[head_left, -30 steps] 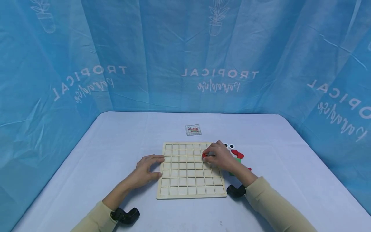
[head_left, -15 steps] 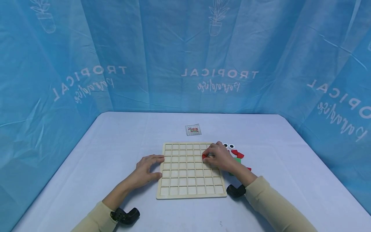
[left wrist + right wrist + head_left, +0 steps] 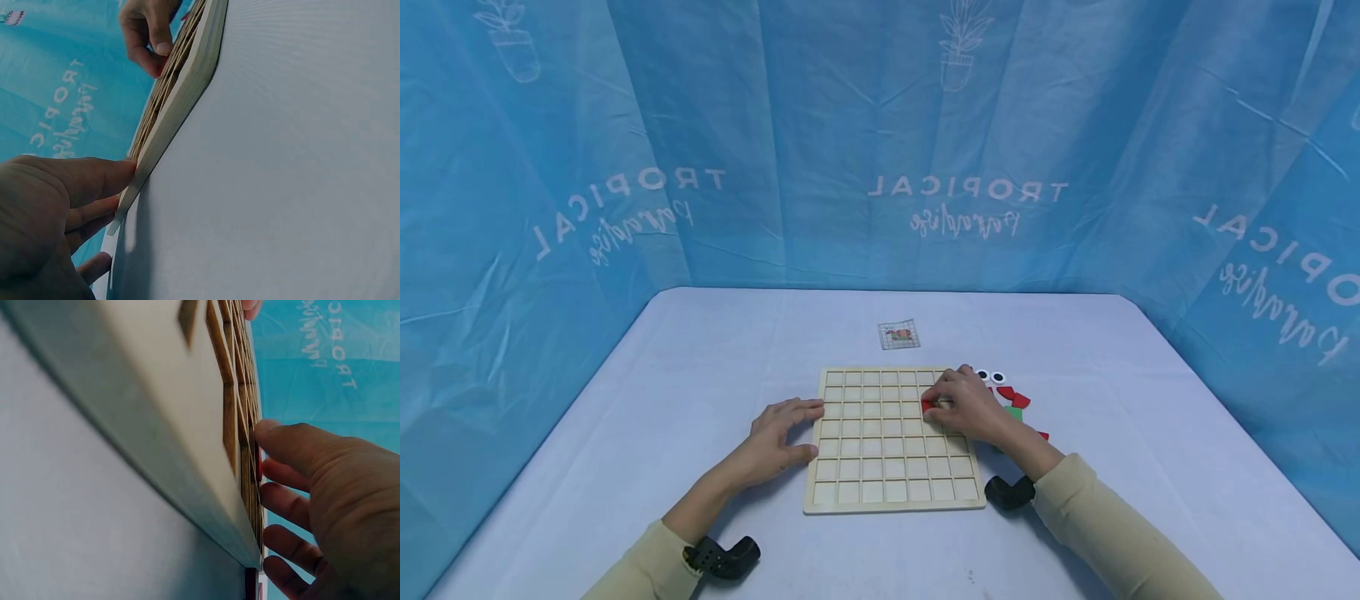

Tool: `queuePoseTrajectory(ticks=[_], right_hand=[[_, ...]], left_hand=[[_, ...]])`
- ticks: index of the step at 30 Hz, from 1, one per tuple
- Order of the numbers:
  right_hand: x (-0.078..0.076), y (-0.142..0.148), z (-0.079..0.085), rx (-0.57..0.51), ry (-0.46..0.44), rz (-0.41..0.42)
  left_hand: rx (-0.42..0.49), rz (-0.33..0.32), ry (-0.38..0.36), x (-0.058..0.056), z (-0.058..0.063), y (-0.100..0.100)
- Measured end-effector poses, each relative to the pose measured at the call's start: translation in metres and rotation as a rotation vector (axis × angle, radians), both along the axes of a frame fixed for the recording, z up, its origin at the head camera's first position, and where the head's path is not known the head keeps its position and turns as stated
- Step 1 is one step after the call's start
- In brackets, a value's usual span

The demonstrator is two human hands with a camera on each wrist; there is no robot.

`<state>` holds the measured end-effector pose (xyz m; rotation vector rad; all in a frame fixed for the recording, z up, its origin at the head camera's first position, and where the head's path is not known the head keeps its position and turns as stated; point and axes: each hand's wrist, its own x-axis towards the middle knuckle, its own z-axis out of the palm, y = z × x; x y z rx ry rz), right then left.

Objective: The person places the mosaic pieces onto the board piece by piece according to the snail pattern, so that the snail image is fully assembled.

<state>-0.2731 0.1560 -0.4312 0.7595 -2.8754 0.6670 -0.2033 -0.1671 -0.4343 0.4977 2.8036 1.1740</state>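
Seating the red piece (image 3: 927, 407), pinched in the right hand (image 3: 967, 405) right of centre on the grid board (image 3: 895, 507), seemed the current step; the left hand (image 3: 777, 442), fingers apart, touched the board's left edge; the next move probably required square alignment.

A blue curtain (image 3: 820, 108) (white words (image 3: 973, 187) and plants (image 3: 956, 37) on it!) hangs along the white table's (image 3: 737, 342) far and side edges.

Board (image 3: 895, 507), cream, squared grid. Pieces (image 3: 1021, 401), red and green. Eye discs (image 3: 997, 377), black on white. Backdrop (image 3: 820, 100), blue, white-lettered.
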Motion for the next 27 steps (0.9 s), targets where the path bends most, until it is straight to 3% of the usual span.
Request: queuePoseTrajectory(ticks=[9, 14, 27], right_hand=[[0.004, 0.01, 0.016, -0.098, -0.042, -0.074], [0.011, 0.026, 0.024, -0.103, -0.011, -0.093], [0.032, 0.078, 0.026, -0.096, -0.033, -0.216]], left_hand=[[-0.004, -0.013, 0.005, 0.0, 0.0, 0.0], [-0.004, -0.019, 0.016, 0.001, 0.001, -0.001], [-0.005, -0.005, 0.013, 0.001, 0.0, 0.0]])
